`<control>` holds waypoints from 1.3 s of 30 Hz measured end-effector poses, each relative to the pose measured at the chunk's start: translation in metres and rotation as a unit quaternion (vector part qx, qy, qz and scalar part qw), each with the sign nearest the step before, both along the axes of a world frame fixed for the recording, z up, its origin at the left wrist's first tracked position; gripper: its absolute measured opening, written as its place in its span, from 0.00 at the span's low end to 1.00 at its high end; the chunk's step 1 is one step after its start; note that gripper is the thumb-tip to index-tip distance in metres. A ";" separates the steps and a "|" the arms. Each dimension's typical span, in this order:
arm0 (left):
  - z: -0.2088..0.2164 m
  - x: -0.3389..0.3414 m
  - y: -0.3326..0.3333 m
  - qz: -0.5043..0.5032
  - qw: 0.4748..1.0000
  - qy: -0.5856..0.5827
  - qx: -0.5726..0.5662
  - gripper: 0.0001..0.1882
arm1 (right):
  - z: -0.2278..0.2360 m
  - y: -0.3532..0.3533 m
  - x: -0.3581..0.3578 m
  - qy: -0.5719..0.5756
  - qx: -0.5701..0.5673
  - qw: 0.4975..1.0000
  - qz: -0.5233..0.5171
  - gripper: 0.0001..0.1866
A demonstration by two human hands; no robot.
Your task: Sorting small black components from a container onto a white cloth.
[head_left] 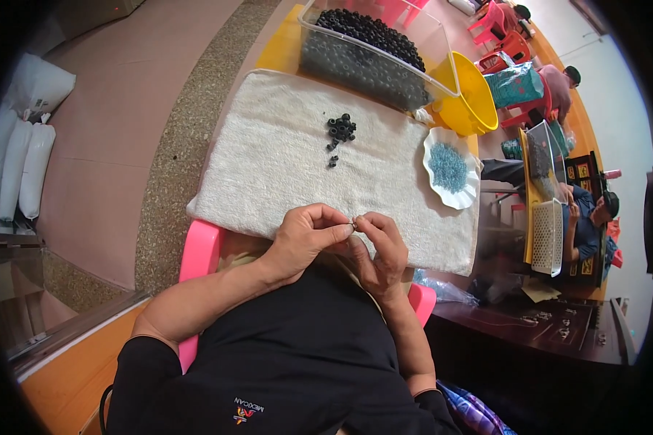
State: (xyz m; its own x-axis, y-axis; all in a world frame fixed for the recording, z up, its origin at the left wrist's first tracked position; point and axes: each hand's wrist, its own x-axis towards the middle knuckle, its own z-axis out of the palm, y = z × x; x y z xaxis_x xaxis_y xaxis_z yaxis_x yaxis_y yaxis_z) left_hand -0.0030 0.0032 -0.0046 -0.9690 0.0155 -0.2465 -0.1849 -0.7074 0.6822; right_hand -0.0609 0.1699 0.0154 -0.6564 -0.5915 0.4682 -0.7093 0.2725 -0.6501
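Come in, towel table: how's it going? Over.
Left fingers, right fingers: pinching a tiny dark piece. Small black hollow parts: loose on white towel, ahead. Nothing visibly blocking the fingers.

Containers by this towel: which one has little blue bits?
The white wavy-edged dish at the right of the towel: it holds small blue bits. The clear box holds black pieces; the yellow bucket shows no blue.

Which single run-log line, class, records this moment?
Left hand: pinching small dark piece | Right hand: meeting it, grip unclear | Pale cloth: black parts clustered; white scalloped dish, blue bits inside
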 end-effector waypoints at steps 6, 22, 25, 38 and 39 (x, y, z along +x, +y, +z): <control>0.001 0.000 0.001 0.007 1.000 -0.014 -0.005 0.05 | -0.007 -0.004 -0.001 0.131 -0.017 0.991 0.004 0.23; -0.003 0.002 0.004 0.007 1.000 0.001 0.000 0.06 | -0.010 -0.013 -0.001 0.202 -0.055 0.978 -0.014 0.29; -0.001 0.003 0.004 0.005 1.000 -0.005 -0.001 0.05 | -0.009 -0.014 -0.001 0.189 -0.059 0.980 -0.018 0.27; 0.003 0.000 0.001 -0.005 1.000 0.007 -0.021 0.07 | -0.013 -0.013 -0.002 0.112 -0.083 0.990 -0.004 0.25; 0.003 0.000 0.001 -0.006 1.000 0.009 -0.021 0.07 | -0.013 -0.013 -0.003 0.114 -0.083 0.990 -0.004 0.25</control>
